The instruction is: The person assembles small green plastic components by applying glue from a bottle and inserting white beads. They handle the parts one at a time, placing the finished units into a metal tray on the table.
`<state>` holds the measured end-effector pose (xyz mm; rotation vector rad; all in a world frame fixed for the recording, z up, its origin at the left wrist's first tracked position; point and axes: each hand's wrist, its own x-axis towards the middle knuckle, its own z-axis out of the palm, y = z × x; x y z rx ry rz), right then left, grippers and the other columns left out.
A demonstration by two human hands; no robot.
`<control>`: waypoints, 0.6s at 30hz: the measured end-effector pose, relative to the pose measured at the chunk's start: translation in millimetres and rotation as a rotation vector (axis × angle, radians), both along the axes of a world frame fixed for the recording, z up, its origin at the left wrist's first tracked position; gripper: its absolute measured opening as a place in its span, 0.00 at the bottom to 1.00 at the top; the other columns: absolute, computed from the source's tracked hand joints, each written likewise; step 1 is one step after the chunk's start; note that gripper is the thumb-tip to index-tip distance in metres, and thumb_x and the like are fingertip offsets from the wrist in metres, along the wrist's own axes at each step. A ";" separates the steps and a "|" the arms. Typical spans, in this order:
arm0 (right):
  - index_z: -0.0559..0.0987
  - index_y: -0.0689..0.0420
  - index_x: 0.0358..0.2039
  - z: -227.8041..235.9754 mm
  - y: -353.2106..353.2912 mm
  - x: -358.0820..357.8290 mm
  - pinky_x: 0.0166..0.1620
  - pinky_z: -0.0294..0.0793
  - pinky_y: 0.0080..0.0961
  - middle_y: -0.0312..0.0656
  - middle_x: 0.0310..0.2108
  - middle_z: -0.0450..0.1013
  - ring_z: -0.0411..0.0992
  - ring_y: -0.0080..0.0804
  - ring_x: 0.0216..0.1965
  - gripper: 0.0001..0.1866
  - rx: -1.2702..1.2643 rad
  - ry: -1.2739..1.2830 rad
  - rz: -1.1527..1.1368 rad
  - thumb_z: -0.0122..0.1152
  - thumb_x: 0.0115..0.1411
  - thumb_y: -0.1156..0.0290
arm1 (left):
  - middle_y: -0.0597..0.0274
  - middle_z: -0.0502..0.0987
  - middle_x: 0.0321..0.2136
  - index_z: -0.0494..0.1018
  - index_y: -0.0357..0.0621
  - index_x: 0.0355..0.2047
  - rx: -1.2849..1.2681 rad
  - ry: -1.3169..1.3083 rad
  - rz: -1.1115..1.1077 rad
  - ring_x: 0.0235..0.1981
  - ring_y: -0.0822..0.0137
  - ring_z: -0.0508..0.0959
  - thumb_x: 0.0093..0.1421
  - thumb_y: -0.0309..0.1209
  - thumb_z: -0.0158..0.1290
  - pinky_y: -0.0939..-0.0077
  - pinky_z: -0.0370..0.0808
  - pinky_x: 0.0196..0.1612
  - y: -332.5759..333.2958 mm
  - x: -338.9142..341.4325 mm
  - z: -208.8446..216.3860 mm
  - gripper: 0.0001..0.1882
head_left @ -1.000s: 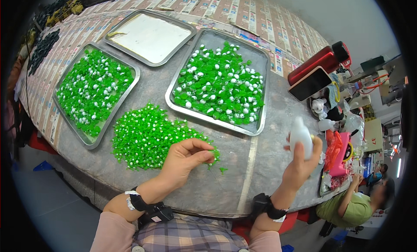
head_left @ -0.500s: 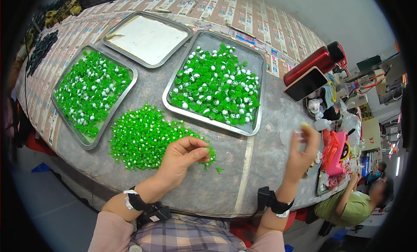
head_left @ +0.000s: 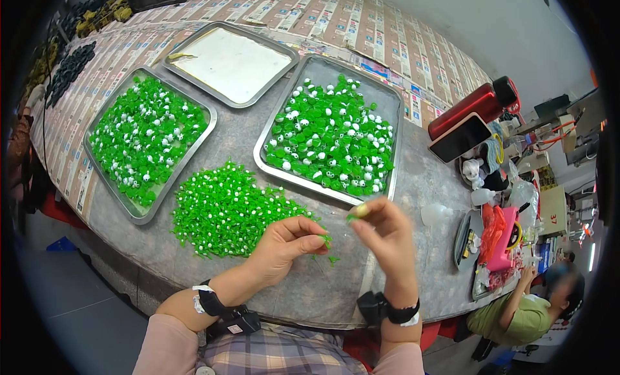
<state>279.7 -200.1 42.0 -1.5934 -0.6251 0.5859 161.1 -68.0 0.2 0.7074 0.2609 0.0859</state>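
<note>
Two green pieces (head_left: 327,240), one pinched in the left hand (head_left: 284,249), one in the right hand (head_left: 389,242); three trays (head_left: 321,67), one pile (head_left: 223,210).

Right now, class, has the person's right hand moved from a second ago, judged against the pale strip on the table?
Yes, to the left. The right hand was well right of the pale strip; now it reaches across the strip's line.

A small, bright-green plastic sprig (head_left: 327,240) sits pinched at the left hand's (head_left: 279,251) fingertips. A second green piece (head_left: 351,218), its shape blurred, is at the right hand's (head_left: 389,238) fingertips. Beside the left hand, a loose heap of white-dotted green sprigs (head_left: 223,210) spreads over the tabletop (head_left: 310,288).
</note>
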 end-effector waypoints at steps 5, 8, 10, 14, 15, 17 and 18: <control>0.70 0.63 0.34 -17.9 -3.2 -26.4 0.38 0.67 0.17 0.38 0.32 0.69 0.68 0.23 0.35 0.11 0.162 0.285 0.005 0.56 0.48 0.80 | 0.60 0.74 0.27 0.69 0.39 0.32 -0.099 0.025 -0.004 0.30 0.72 0.74 0.52 0.26 0.50 0.80 0.72 0.35 0.7 2.2 -0.5 0.07; 0.71 0.64 0.34 -19.9 -6.5 -26.3 0.38 0.68 0.17 0.40 0.32 0.71 0.70 0.25 0.35 0.11 0.126 0.218 0.026 0.56 0.48 0.81 | 0.58 0.74 0.27 0.68 0.39 0.31 -0.084 0.019 0.011 0.30 0.68 0.75 0.52 0.25 0.49 0.77 0.74 0.34 2.6 1.4 -1.5 0.06; 0.72 0.64 0.33 -22.1 -8.1 -26.6 0.38 0.69 0.18 0.40 0.32 0.71 0.70 0.25 0.34 0.10 0.135 0.214 0.008 0.57 0.47 0.81 | 0.59 0.74 0.27 0.68 0.39 0.31 -0.078 0.034 0.033 0.29 0.68 0.75 0.52 0.25 0.49 0.78 0.74 0.33 1.6 2.5 -1.5 0.06; 0.72 0.64 0.32 -20.6 -7.4 -29.5 0.38 0.69 0.18 0.41 0.31 0.72 0.71 0.25 0.34 0.10 0.184 0.246 -0.055 0.57 0.47 0.81 | 0.59 0.74 0.26 0.68 0.39 0.31 -0.021 0.062 0.064 0.27 0.69 0.75 0.52 0.25 0.50 0.79 0.74 0.32 -0.1 3.6 -1.7 0.06; 0.72 0.64 0.32 -18.8 -6.7 -29.8 0.38 0.69 0.17 0.41 0.31 0.72 0.71 0.25 0.34 0.10 0.178 0.231 -0.062 0.57 0.47 0.81 | 0.59 0.74 0.26 0.68 0.39 0.31 0.000 0.064 0.063 0.27 0.70 0.75 0.52 0.25 0.50 0.79 0.74 0.32 -0.3 3.9 -1.9 0.06; 0.72 0.64 0.32 -18.4 -6.1 -30.2 0.37 0.69 0.17 0.41 0.31 0.72 0.71 0.25 0.34 0.09 0.154 0.225 -0.071 0.57 0.47 0.81 | 0.59 0.74 0.26 0.69 0.39 0.31 0.043 0.067 0.059 0.27 0.70 0.75 0.51 0.24 0.50 0.79 0.74 0.32 -0.4 4.2 -2.7 0.06; 0.72 0.64 0.32 -18.2 -6.3 -30.2 0.37 0.70 0.17 0.41 0.31 0.72 0.71 0.25 0.33 0.09 0.141 0.221 -0.075 0.57 0.47 0.81 | 0.60 0.74 0.26 0.69 0.38 0.31 0.050 0.066 0.059 0.27 0.71 0.75 0.52 0.25 0.50 0.80 0.73 0.32 -0.9 4.2 -2.3 0.05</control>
